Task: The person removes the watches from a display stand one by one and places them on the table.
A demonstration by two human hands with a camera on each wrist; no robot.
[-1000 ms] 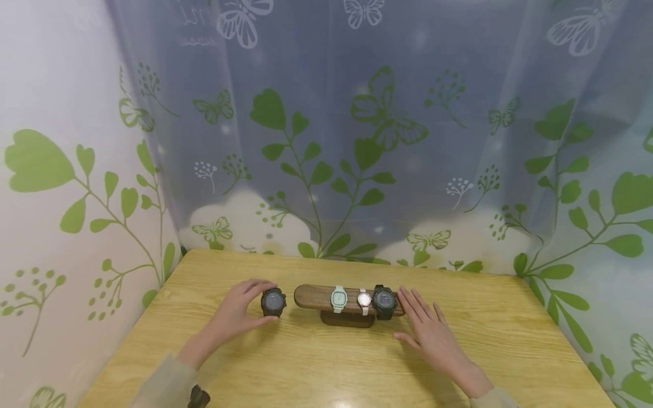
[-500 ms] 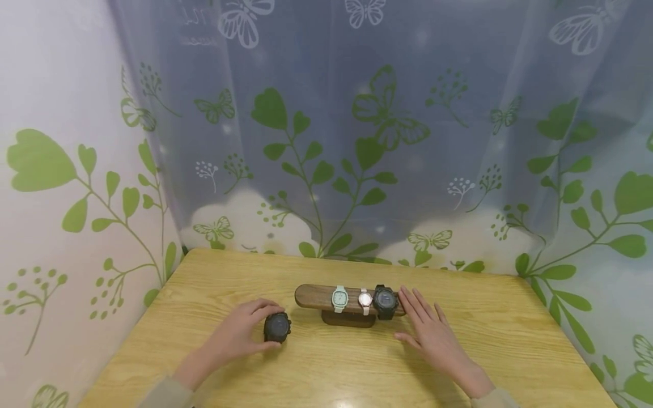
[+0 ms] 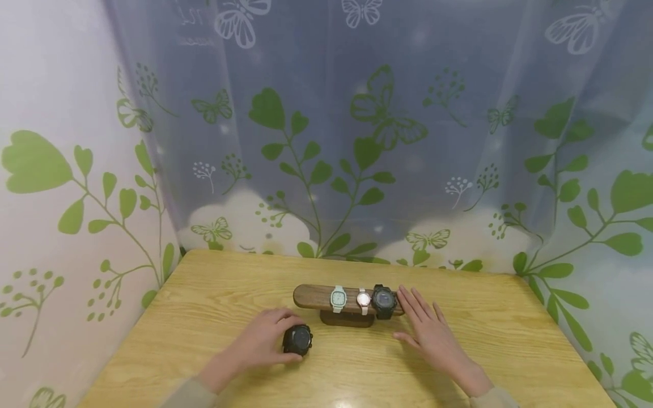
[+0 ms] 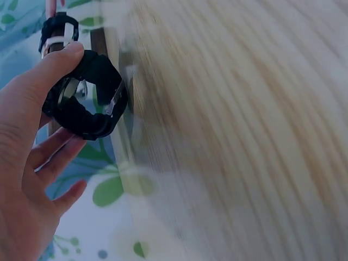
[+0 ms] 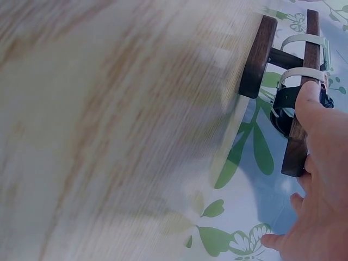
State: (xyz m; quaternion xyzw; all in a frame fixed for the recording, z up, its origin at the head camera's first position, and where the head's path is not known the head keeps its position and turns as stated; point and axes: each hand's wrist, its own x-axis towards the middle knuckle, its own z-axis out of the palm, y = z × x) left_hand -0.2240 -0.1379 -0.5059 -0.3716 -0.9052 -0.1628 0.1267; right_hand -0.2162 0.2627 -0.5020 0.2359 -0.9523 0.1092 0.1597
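Note:
My left hand (image 3: pixel 257 344) pinches a black digital wristwatch (image 3: pixel 297 340) between thumb and fingers, in front of the stand's left end. In the left wrist view the strap of this wristwatch (image 4: pixel 98 68) forms a fastened loop. A dark wooden watch stand (image 3: pixel 312 296) has a raised bar on a base. Around the bar sit a mint-green square watch (image 3: pixel 338 298), a small watch with a pale strap (image 3: pixel 363 299) and a second black watch (image 3: pixel 384 300). Straight fingers of my right hand (image 3: pixel 436 343) touch the bar's right end, beside that black watch.
The stand's base (image 5: pixel 258 57) rests on a light wooden table (image 3: pixel 204 294). Behind and at both sides of the table hangs a curtain (image 3: pixel 326 187) printed with green leaves and butterflies. The bar's left part carries no watch.
My left hand has brought the black wristwatch nearer to me and then rightward, from beside the stand's left end to in front of it. The right hand and the stand have stayed put.

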